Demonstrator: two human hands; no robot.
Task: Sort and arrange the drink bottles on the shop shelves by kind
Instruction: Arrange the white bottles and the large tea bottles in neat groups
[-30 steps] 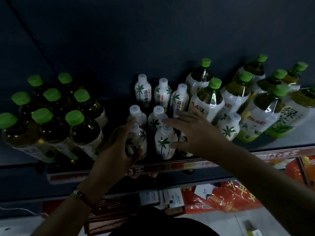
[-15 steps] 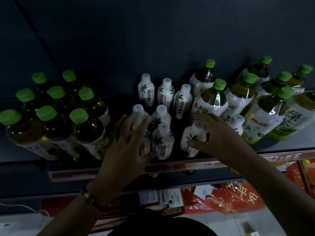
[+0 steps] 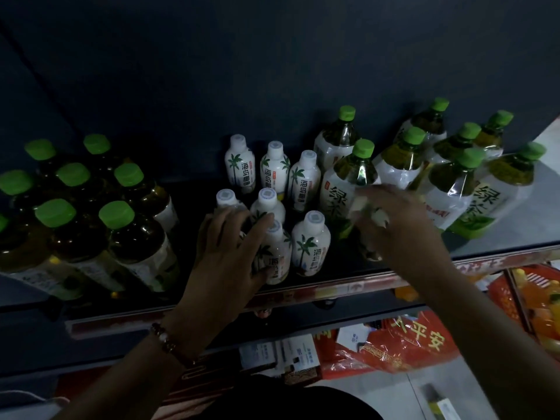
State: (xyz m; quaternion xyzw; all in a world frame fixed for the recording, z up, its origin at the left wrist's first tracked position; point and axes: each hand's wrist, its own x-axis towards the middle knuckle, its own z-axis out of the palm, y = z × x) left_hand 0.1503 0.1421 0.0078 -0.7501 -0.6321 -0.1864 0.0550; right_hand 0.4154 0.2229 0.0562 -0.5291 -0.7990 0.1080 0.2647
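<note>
Three groups of drink bottles stand on the shelf (image 3: 515,237). At the left, the dark tea bottles (image 3: 133,237) with green caps form a tight block, already sorted by kind. In the centre, the white coconut bottles (image 3: 310,244) stand in short rows. The left hand (image 3: 230,256) rests against the front-left coconut bottles, fingers spread and straight, apparently steadying them so the row stays upright. To its right, the right hand (image 3: 391,225) reaches in beside the green tea bottles (image 3: 348,183); motion blur obscures it, and whether its grip encloses a small white bottle cannot be told. The green tea bottles lean at the far right, grouped apart from the coconut rows.
</note>
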